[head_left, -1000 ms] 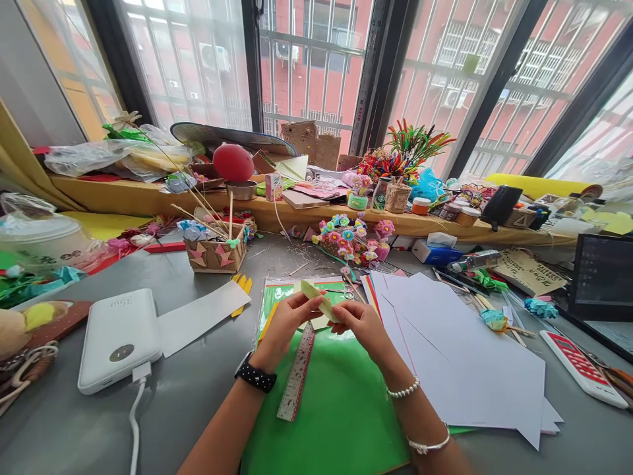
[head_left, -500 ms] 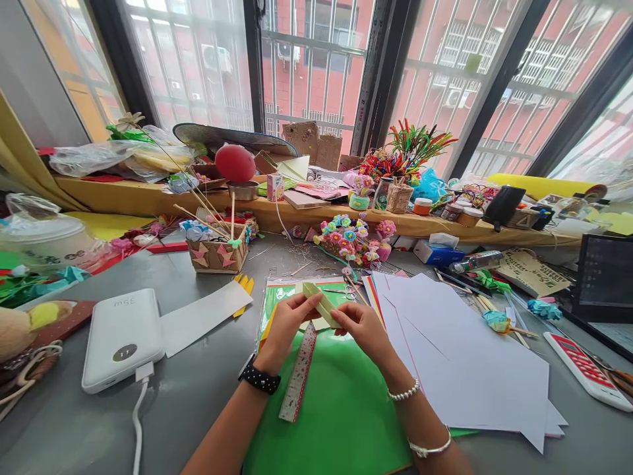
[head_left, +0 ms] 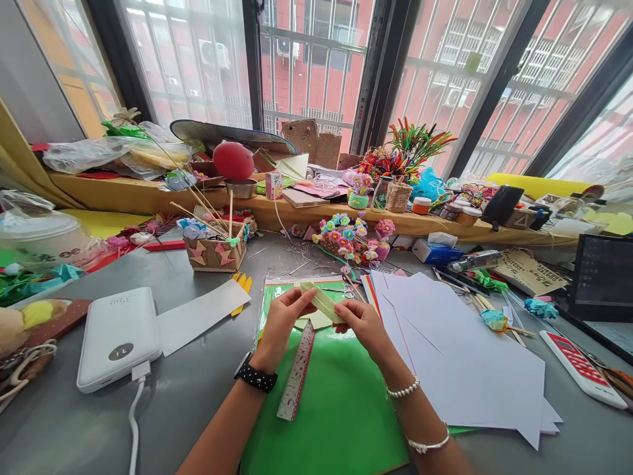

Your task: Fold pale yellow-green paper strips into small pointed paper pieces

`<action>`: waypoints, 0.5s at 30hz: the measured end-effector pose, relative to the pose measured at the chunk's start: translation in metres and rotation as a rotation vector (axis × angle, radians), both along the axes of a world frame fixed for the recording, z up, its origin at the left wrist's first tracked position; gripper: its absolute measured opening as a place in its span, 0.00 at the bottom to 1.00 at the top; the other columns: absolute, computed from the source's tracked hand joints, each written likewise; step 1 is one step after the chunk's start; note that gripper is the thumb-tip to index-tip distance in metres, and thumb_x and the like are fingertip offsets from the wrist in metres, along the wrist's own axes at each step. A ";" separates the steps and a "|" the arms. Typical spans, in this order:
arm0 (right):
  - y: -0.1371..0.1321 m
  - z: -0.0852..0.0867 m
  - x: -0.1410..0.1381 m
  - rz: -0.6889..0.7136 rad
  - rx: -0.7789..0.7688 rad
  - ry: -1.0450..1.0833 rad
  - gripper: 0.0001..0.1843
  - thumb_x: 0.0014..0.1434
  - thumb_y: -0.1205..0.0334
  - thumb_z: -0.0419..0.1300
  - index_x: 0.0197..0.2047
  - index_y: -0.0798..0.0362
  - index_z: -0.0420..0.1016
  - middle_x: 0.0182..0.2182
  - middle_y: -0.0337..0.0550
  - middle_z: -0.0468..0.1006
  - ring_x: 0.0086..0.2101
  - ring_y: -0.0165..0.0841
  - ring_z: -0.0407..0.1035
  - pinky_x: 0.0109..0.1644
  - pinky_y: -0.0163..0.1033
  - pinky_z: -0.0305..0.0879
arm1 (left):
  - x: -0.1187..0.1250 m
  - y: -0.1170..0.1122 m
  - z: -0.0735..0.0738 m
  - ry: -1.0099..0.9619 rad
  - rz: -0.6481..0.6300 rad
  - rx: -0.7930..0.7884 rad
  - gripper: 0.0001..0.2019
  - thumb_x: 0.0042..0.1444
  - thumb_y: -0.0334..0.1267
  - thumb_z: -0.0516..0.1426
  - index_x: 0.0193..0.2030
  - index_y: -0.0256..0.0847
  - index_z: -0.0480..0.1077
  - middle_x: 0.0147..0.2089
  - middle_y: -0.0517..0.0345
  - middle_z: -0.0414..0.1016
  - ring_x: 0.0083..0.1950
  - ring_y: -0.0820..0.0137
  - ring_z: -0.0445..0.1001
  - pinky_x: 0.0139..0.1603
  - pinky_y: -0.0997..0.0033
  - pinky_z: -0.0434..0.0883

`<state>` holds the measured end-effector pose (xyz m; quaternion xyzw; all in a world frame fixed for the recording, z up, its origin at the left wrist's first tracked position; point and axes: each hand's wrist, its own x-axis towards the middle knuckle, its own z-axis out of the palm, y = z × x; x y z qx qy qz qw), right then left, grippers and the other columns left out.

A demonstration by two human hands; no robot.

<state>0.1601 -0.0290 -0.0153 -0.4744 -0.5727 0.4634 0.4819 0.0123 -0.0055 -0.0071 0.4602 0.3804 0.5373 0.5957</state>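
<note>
Both hands hold a small folded strip of pale yellow-green paper [head_left: 322, 302] just above the table. My left hand [head_left: 283, 323] pinches its left end, with a black watch on the wrist. My right hand [head_left: 363, 326] pinches the right end, with bead bracelets on the forearm. Under the hands lies a bright green sheet [head_left: 336, 402] with a patterned ruler [head_left: 297, 373] resting on it at an angle.
A stack of white paper sheets [head_left: 459, 356] lies to the right. A white power bank [head_left: 119, 336] with a cable sits at the left, beside a white card [head_left: 202, 315]. A cardboard box of sticks [head_left: 215, 254], paper flowers [head_left: 349, 241], a laptop [head_left: 601, 277] and a red calculator [head_left: 581, 366] crowd the table.
The hands have shifted slightly up and away, and the folded paper strip has turned a little between the fingers. Nothing else on the table has moved.
</note>
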 end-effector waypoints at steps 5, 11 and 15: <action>0.000 -0.001 0.000 -0.005 0.011 0.017 0.15 0.48 0.52 0.54 0.24 0.56 0.69 0.17 0.38 0.70 0.18 0.27 0.65 0.24 0.32 0.61 | 0.003 -0.002 -0.002 0.047 -0.067 -0.022 0.13 0.37 0.40 0.61 0.30 0.34 0.72 0.31 0.54 0.75 0.32 0.69 0.71 0.35 0.71 0.69; 0.000 -0.001 -0.001 -0.013 0.012 0.049 0.11 0.44 0.56 0.60 0.24 0.57 0.69 0.18 0.38 0.71 0.19 0.27 0.65 0.24 0.32 0.60 | 0.005 -0.002 -0.005 -0.001 0.069 -0.053 0.12 0.37 0.39 0.61 0.30 0.36 0.71 0.30 0.58 0.74 0.30 0.73 0.71 0.34 0.74 0.68; -0.001 0.001 -0.001 -0.065 0.033 0.053 0.09 0.43 0.58 0.60 0.23 0.57 0.70 0.18 0.38 0.71 0.19 0.27 0.65 0.24 0.32 0.61 | 0.007 -0.002 -0.004 -0.063 0.053 -0.085 0.12 0.36 0.38 0.61 0.30 0.35 0.71 0.32 0.56 0.74 0.31 0.73 0.71 0.35 0.74 0.69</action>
